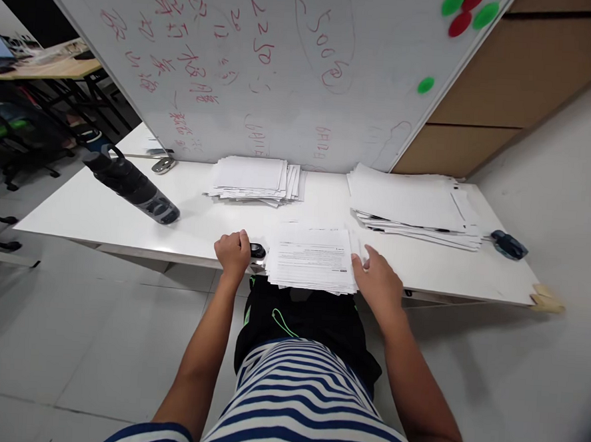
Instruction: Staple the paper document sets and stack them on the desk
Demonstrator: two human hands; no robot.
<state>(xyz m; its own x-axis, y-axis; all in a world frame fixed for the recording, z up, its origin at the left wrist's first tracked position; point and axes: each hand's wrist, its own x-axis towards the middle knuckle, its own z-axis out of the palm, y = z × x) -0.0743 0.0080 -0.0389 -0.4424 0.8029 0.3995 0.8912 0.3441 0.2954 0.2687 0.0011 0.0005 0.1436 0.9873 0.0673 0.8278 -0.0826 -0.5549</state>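
My left hand (232, 252) is closed in a fist round a black stapler (257, 251), whose rounded front end sticks out towards the papers. The stapler's nose is at the left edge of a stack of printed papers (313, 255) at the front edge of the table. My right hand (379, 283) grips the right edge of that stack, thumb on top and fingers at the side. Most of the stapler is hidden by my left hand.
Behind lie a smaller paper pile (251, 175) and a larger one (407, 198). A dark bottle (137, 188) and a mouse (163, 165) stand left on the white table (81, 201). A dark blue object (508, 245) lies right. A whiteboard (285, 60) rises behind.
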